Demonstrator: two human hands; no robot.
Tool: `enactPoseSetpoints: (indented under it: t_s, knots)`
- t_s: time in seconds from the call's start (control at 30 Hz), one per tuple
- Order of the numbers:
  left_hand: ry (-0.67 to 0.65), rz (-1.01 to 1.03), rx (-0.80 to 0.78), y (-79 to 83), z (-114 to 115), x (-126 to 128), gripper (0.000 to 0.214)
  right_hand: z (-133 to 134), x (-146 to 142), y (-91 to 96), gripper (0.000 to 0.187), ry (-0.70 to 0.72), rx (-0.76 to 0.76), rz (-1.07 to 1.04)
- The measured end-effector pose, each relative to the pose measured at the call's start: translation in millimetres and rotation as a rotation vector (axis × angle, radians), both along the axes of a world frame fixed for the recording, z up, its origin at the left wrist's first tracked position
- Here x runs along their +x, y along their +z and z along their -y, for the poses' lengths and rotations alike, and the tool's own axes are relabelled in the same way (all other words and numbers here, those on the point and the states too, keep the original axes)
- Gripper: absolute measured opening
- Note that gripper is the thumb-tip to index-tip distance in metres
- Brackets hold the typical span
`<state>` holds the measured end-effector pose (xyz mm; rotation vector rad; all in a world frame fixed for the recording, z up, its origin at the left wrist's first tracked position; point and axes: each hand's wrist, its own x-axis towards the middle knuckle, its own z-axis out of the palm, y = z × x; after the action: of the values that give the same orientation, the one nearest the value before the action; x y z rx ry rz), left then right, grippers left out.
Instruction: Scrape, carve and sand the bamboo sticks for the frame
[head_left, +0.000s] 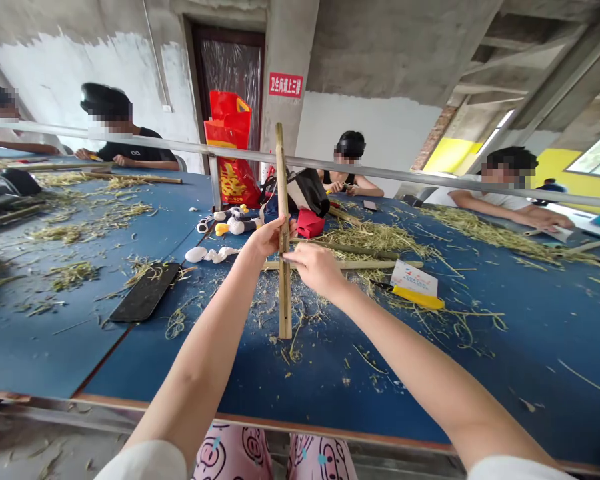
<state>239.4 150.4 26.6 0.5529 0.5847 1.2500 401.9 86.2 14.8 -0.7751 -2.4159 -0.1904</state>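
My left hand (269,238) is closed around a long, pale split bamboo strip (285,300), which stands nearly upright over the table with its lower end toward me. A dark line runs down the side of the strip that faces me. My right hand (316,268) is closed and meets the strip just below the left hand. A small dark bit shows at its fingertips, but what it holds is hidden. Behind the hands, more bamboo strips (353,265) lie across the table among curly shavings (380,237).
The blue table (330,393) carries a black phone (146,293), a white box with a yellow edge (416,283), plush toys (234,221), a red pouch (310,223) and a red bag (233,160). A metal rail (405,175) crosses behind. Several people sit beyond it.
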Motion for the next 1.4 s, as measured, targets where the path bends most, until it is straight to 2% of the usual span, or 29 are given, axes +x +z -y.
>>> enactPoseSetpoints:
  t_s: [0.17,0.27,0.33,0.4,0.57,0.67,0.73,0.87,1.07,1.23,1.4]
  knots:
    - [0.053,0.032,0.001,-0.3,-0.7,3.4,0.011,73.7,30.9,-36.9,0.034,0.198,-0.040,0.129]
    - [0.041,0.033,-0.019,-0.4,-1.4,3.0,0.010,89.8,33.7,-38.9,0.036,0.203,-0.044,0.167]
    - [0.036,0.026,-0.027,-1.1,-2.1,1.6,0.010,82.7,25.4,-30.6,0.034,0.166,-0.077,0.172]
    - [0.036,0.015,-0.037,-2.0,-3.4,0.0,0.009,64.5,12.2,-17.3,0.031,0.103,-0.097,0.174]
    - [0.014,-0.036,-0.071,-2.6,-7.2,-3.2,0.014,-6.0,-18.4,17.0,0.029,-0.067,-0.048,0.052]
    - [-0.013,-0.070,-0.084,-2.8,-8.0,-4.8,0.016,-34.4,-24.6,25.8,0.024,-0.067,-0.062,-0.045]
    - [-0.025,-0.086,-0.082,-4.1,-8.7,-5.6,0.016,-35.2,-22.2,24.0,0.022,-0.052,-0.054,-0.040]
    - [-0.023,-0.111,-0.056,-8.4,-11.4,-6.4,0.017,-2.7,-3.9,7.0,0.024,0.002,-0.081,-0.022]
    - [-0.020,-0.155,0.000,-6.4,-7.5,-8.5,0.013,52.3,27.5,-27.7,0.032,0.245,-0.271,-0.023]
    - [-0.043,-0.160,0.042,-4.5,-1.1,-10.7,0.014,71.6,33.5,-46.1,0.032,0.245,-0.098,-0.041]
    - [-0.101,-0.046,0.087,-7.5,2.4,-11.5,0.020,78.4,35.3,-45.1,0.036,0.243,0.005,0.015]
